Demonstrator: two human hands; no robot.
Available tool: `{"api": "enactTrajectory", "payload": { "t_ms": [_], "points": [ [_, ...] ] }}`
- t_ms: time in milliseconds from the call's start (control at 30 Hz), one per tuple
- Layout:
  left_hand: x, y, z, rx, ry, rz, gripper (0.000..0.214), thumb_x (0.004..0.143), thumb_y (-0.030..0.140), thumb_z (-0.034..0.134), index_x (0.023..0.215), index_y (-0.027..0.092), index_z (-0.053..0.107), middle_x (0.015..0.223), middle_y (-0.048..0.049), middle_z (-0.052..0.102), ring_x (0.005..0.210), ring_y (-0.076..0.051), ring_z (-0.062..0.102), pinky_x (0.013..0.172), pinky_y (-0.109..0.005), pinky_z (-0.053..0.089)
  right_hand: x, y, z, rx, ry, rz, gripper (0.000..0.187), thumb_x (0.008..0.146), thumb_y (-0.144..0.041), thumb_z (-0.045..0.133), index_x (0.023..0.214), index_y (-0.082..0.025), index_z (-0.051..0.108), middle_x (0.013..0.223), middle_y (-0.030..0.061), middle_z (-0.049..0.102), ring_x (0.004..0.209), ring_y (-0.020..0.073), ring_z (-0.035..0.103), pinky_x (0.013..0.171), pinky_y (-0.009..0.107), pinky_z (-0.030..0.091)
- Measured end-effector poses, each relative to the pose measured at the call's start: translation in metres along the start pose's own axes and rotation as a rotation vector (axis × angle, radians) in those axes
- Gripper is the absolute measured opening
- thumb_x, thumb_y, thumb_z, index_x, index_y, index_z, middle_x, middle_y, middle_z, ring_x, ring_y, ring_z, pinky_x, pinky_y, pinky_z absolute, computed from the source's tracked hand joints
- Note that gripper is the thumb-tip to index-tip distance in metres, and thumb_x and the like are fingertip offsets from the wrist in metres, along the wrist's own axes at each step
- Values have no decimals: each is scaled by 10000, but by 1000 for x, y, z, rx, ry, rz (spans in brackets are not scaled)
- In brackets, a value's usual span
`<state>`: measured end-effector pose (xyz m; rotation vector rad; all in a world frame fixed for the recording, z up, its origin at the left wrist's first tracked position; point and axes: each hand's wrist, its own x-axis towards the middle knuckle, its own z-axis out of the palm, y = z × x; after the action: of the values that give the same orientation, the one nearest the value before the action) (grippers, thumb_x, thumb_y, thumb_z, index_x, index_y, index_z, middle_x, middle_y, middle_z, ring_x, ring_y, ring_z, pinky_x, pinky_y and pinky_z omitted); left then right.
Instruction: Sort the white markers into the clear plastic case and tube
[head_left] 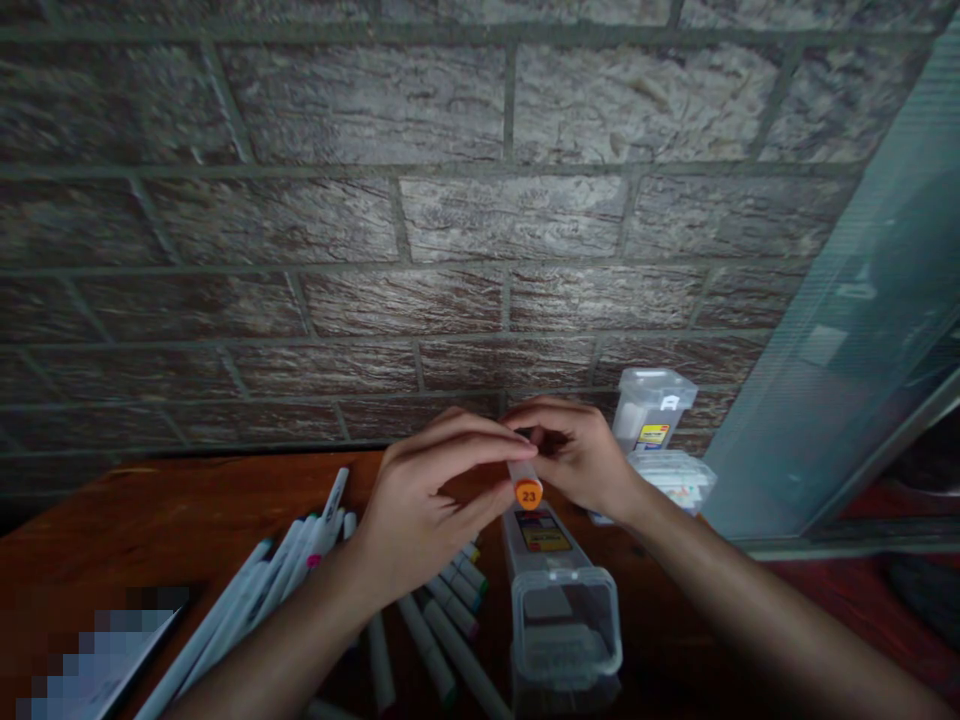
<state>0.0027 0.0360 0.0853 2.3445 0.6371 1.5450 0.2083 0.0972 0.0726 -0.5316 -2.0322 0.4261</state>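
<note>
A white marker with an orange end bearing the number 23 (529,493) points toward me in the middle of the head view. My left hand (420,515) pinches it from the left between thumb and fingers. On the marker's far part, the fingers of my right hand (577,455) are closed; their tips are partly hidden. Right below lies a clear plastic case (516,610) with a yellow and dark label, its open mouth facing me. Several loose white markers (442,640) with coloured ends spread under and beside my left forearm.
Another clear case (656,395) with a yellow label stands upright behind my right wrist, beside a low clear box (679,480). A flat device with a blurred-out screen (112,650) lies at the table's left. The wooden table (180,500) meets a brick wall (450,220); glass stands at right.
</note>
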Motion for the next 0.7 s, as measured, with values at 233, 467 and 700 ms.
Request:
{"api": "enactTrajectory", "payload": {
  "t_ms": [233,467,700],
  "points": [
    [2,-1,0,43,28,66,329,823,40,781,1106,207,776,1050,-67,769,943,-201,715,847,-320,589,0,2,0,0,-2,-18,142,871,-192,754,1009,-165,767,971,79,747,737,160,655,627,270,514],
    [3,0,1,43,46,107,326,812,33,801,1102,179,781,1048,-66,772,943,-179,720,845,-290,588,0,1,-1,-8,-1,-20,154,863,-177,763,1016,-161,773,964,82,745,685,150,631,600,263,502],
    [3,0,0,30,56,110,320,797,32,815,1085,169,785,1035,-66,778,923,-175,723,818,-282,591,-1,3,-3,-27,-5,-20,162,878,-190,757,1035,-158,776,994,92,744,659,140,616,601,265,504]
  ]
}}
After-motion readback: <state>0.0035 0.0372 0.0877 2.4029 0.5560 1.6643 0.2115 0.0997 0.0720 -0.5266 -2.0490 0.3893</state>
